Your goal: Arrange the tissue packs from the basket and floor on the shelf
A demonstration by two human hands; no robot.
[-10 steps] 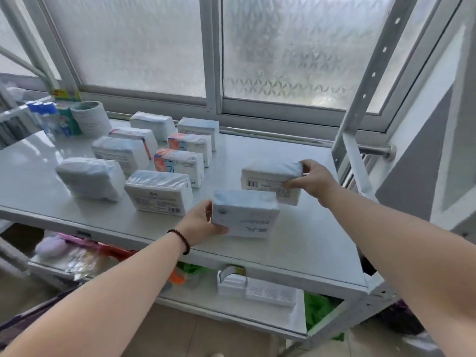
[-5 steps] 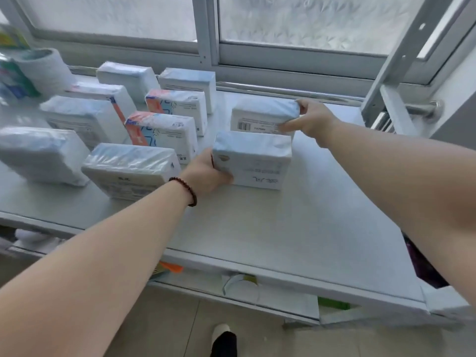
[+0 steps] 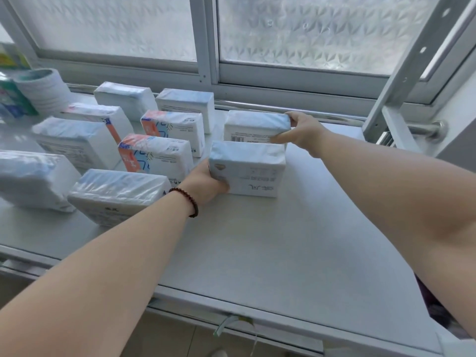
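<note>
On the white shelf top (image 3: 296, 253) stand several tissue packs in rows. My left hand (image 3: 206, 185) grips the left end of a pale blue and white pack (image 3: 251, 170) that stands on the shelf in the right-hand column. Right behind it stands another white pack (image 3: 256, 126), and my right hand (image 3: 301, 130) holds its right end, thumb in front and fingers over the top. To the left stand two orange-and-blue packs (image 3: 157, 157) (image 3: 175, 128), and further white packs (image 3: 116, 195) (image 3: 186, 103). No basket or floor pack is in view.
A frosted sliding window (image 3: 309, 29) runs behind the shelf, with a metal rail (image 3: 347, 119) along the back edge. A white upright post (image 3: 412, 65) rises at the right. A paper roll (image 3: 42, 90) and coloured bottles (image 3: 13, 99) stand at the far left. A lower shelf edge (image 3: 231, 328) shows below.
Both hands have pushed their packs away from me and leftward, close to the orange-and-blue column. The two packs now stand one behind the other. The camera has moved in closer.
</note>
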